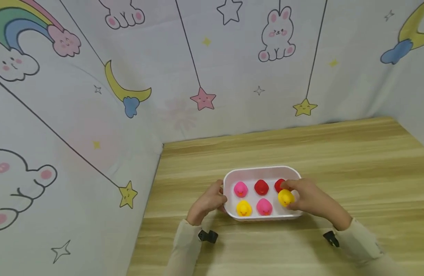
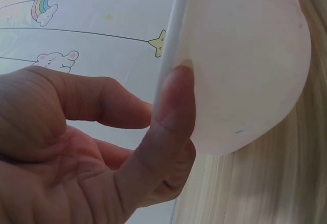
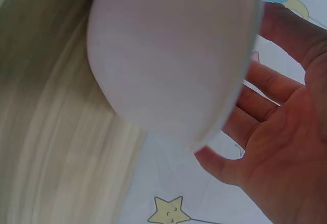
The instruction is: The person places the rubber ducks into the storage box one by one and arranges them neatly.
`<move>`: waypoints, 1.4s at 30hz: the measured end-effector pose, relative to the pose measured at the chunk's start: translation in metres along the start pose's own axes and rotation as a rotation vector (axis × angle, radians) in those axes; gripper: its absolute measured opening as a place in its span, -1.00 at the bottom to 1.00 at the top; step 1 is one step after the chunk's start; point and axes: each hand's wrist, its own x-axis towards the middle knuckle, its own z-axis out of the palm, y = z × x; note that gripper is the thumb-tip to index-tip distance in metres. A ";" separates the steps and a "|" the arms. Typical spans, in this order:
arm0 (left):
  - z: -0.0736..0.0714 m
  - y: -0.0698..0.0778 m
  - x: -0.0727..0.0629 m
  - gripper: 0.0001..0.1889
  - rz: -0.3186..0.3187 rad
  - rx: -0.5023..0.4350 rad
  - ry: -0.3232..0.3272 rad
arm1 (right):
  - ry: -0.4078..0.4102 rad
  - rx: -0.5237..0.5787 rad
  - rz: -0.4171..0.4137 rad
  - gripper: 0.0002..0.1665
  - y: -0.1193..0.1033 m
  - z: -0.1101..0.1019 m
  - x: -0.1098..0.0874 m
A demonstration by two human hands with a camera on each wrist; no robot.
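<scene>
A white plastic tray stands on the table with several small rubber ducks in two rows. My left hand pinches its left end, with fingertips against the outer wall in the left wrist view. At the right end, my right hand reaches over the rim and holds a yellow duck between fingers and thumb. Behind that, a red duck is partly covered by the fingers. The tray wall hides the held duck in the right wrist view.
Also in the tray are a pink duck, a red duck, another yellow duck and another pink duck. The wood-grain table meets a cartoon-printed white cloth at the back and left.
</scene>
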 end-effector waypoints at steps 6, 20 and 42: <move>0.003 0.000 -0.002 -0.38 -0.007 0.004 -0.003 | 0.025 -0.045 -0.017 -0.45 -0.002 0.010 0.000; 0.004 -0.002 -0.004 -0.39 -0.001 -0.022 -0.009 | -0.021 -0.037 0.017 -0.47 -0.003 0.018 -0.004; 0.001 -0.004 -0.007 -0.34 0.046 0.007 0.033 | -0.023 -0.055 0.047 -0.46 -0.002 0.015 -0.005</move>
